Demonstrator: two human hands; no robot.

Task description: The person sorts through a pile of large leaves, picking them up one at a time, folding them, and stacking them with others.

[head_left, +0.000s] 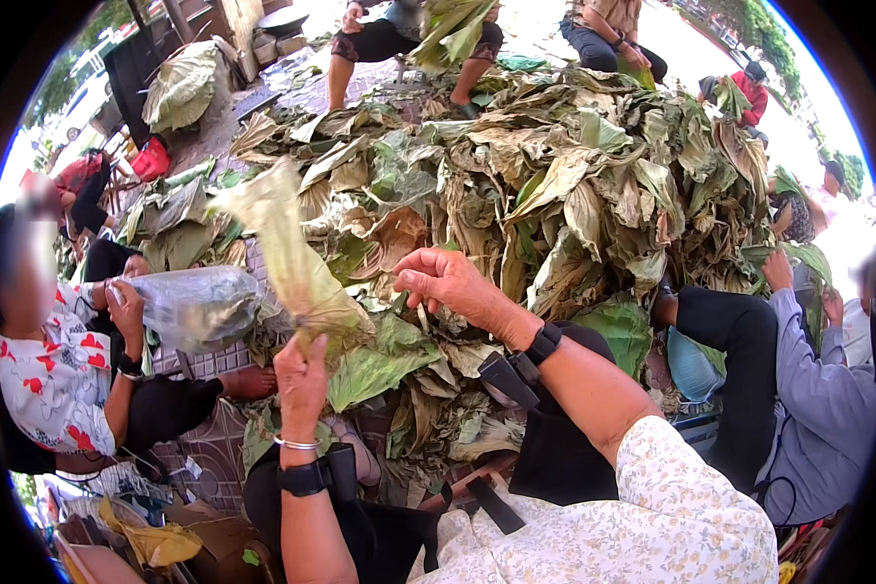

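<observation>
My left hand (300, 382), a bracelet and black strap at its wrist, is closed on the base of a dried lotus leaf (307, 277). The pale yellow-green leaf stands up from the fingers, and its upper end is smeared by motion. To the right, my right hand (455, 290) hangs in the air with bent fingers, thumb and forefinger apart, and nothing visible in them. Below and between my hands lies a greener leaf (384, 362). Ahead rises a large heap of dried leaves (555, 185), brown and dull green.
At the left, a seated person holds a clear plastic bag (200, 304) with leaves inside. Another person in a grey sleeve (822, 389) sits close on my right. More people sit beyond the heap. A red bag (150, 160) and cardboard boxes (214, 545) are at the left.
</observation>
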